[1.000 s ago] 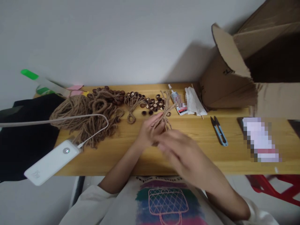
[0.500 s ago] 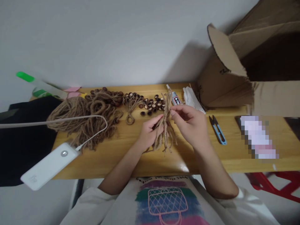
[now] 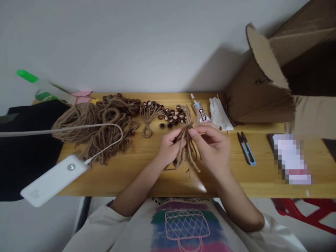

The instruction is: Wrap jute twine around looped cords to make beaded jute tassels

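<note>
A bundle of brown jute cords (image 3: 183, 156) hangs between my hands above the table, its loose ends spreading downward and some strands sticking up. My left hand (image 3: 170, 147) is closed around the left side of the bundle. With thumb and forefinger, my right hand (image 3: 213, 145) pinches strands at the upper middle of it. Behind my hands lie several dark half-shell beads (image 3: 174, 116) with pale insides. Left of them rests a jute piece (image 3: 147, 130) with a loop at one end and beads by its cords.
Glue tube (image 3: 201, 111), white wrapper (image 3: 219, 113), blue thread snips (image 3: 246, 148) and phone (image 3: 292, 159) lie to the right. A cardboard box (image 3: 258, 94) stands at the back right. Jute heap (image 3: 76, 122) and cabled white power bank (image 3: 55, 180) are on the left.
My right hand has come slightly down and inward on the bundle. The tall upright strands now sit lower and more spread. The view has shifted a little.
</note>
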Motion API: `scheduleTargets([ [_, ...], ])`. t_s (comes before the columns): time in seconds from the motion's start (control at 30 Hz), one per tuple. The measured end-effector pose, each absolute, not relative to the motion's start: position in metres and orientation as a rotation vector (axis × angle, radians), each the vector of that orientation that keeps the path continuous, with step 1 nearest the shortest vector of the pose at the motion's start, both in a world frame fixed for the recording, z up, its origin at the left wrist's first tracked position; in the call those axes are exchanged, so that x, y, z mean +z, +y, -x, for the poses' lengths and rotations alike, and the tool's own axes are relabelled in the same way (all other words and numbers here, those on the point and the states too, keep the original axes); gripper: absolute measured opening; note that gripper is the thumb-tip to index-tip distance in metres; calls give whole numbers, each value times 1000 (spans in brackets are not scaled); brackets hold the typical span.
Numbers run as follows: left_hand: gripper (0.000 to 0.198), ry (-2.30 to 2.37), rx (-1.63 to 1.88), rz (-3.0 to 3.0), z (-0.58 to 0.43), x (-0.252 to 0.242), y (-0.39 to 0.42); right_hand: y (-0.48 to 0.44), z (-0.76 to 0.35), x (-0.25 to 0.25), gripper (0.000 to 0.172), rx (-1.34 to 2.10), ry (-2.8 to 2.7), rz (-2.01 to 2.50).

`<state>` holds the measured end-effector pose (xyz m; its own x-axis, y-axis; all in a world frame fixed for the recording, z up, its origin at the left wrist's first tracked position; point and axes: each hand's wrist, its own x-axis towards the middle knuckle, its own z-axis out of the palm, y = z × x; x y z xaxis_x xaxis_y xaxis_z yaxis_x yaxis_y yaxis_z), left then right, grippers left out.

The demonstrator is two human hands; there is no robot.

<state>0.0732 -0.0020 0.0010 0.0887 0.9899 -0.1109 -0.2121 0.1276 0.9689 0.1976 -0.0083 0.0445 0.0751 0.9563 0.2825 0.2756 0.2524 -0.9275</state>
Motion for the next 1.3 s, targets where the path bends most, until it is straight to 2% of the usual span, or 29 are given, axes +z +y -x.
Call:
scheduleTargets([
  [0.17, 45, 1015, 1220, -977, -75, 1, -4, -23, -189, 27, 8, 509, -1490, 1199],
  [0.33, 36, 1016, 1199, -991, -74, 3, -7, -27, -192, 19, 15, 199, -1707, 1114],
  [0.67, 23, 870, 1197, -687, -76, 14, -6, -33, -194, 17, 19, 58, -1929, 1089],
  [0.83, 26, 999, 1155, -888, -72, 21, -5, -38, -201, 17, 26, 136, -2021, 980],
  [0.93, 28, 1049, 1190, -963, -71, 20, -5, -37, -207, 22, 31, 355, -1934, 937],
  [1.1, 29, 1291, 1248, -1375, -69, 10, -5, -22, -211, 44, 30, 655, -1555, 1273],
  [1.2, 26, 1301, 1289, -1714, -66, 8, -5, -9, -207, 59, 32, 847, -1620, 1419],
  [1.3, 26, 1292, 1304, -1884, -65, 6, -6, -2, -203, 66, 26, 865, -1730, 1482],
])
